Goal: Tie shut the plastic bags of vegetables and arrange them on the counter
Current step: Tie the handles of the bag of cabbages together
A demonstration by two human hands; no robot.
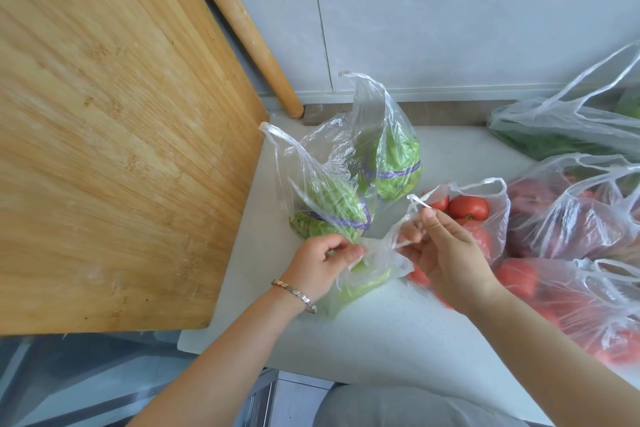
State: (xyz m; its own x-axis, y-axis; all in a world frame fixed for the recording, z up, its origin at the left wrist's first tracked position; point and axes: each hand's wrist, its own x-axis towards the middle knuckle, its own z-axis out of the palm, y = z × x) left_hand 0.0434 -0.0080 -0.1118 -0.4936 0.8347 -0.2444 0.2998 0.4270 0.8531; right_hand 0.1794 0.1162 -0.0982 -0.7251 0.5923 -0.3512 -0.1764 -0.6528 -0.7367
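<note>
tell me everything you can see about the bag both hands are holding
The lettuce bag is thin clear plastic, crinkled, lying on the pale counter with green leaves inside. Its mouth is not yet knotted: the left hand pinches one side, the right hand pinches a twisted handle strip.

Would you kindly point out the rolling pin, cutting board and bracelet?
rolling pin (240,24), head view, middle of its shaft.
cutting board (114,135), head view, centre of its face.
bracelet (298,293), head view, band on the left wrist.
</note>
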